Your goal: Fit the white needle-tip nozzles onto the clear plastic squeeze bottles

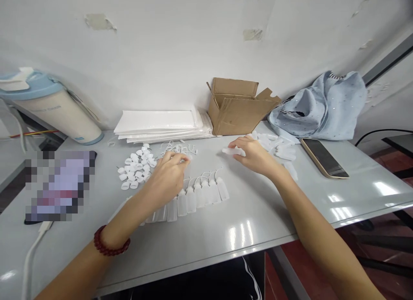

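My right hand (250, 155) pinches a small translucent bottle (232, 151) lying sideways above the table. Near the pile of thin white straps (174, 147), my left hand (172, 171) has its fingers drawn together; whatever is between them is too small to make out. A row of similar translucent bottles (199, 196) lies below my left hand, several with thin cords at their tops, and my left forearm covers part of it. White caps (137, 165) are heaped left of that hand. More loose bottles (284, 148) lie right of my right hand.
Along the wall stand a stack of white envelopes (158, 121), an open cardboard box (240, 112) and a light blue cloth bag (325, 106). A phone (324, 157) lies at the right. At the left are a large tumbler (61, 110) and a blurred-screen device (61, 186) with a white cable (30, 257).
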Demonstrator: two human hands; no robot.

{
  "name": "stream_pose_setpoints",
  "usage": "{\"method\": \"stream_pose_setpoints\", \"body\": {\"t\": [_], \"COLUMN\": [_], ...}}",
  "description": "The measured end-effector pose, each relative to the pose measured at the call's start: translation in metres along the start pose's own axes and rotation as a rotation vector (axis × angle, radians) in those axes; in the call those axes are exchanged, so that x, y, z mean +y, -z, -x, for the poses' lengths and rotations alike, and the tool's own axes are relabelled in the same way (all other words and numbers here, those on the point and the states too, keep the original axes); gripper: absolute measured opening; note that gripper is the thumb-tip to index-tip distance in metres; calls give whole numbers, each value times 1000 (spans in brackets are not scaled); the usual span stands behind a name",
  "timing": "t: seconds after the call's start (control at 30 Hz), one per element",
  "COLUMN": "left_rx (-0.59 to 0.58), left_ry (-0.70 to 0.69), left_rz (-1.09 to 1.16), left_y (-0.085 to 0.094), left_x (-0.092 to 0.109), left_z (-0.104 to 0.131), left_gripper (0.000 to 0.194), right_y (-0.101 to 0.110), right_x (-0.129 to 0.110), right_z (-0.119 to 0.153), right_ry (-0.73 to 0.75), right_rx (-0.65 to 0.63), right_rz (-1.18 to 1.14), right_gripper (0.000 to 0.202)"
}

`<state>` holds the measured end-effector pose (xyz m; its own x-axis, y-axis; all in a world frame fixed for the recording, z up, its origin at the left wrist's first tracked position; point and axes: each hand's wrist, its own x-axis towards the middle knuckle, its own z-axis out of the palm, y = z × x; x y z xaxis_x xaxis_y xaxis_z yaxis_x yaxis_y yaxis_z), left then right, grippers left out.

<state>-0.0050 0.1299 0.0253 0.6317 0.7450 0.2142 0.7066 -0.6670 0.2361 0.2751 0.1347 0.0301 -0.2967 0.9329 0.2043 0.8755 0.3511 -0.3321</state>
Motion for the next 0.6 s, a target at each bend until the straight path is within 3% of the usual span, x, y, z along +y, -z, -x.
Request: {"method": "stream_pose_setpoints", "body": {"t": [0.17,0.37,0.6], "left_rx": [281,248,220], "left_ry": [61,114,132], "left_rz": [286,497,554], "left_y": [18,15,11], "left_x": [18,30,35], "left_z": [3,4,4], "left_gripper": [23,18,16], "right_y": [-15,-22,-22], "right_x": [-26,-45,-51], "right_z": [3,9,13], "right_ry": [275,356,382], "right_rx": [184,186,132], "right_rz": [-174,-249,-276], "right_gripper": [22,25,32]}}
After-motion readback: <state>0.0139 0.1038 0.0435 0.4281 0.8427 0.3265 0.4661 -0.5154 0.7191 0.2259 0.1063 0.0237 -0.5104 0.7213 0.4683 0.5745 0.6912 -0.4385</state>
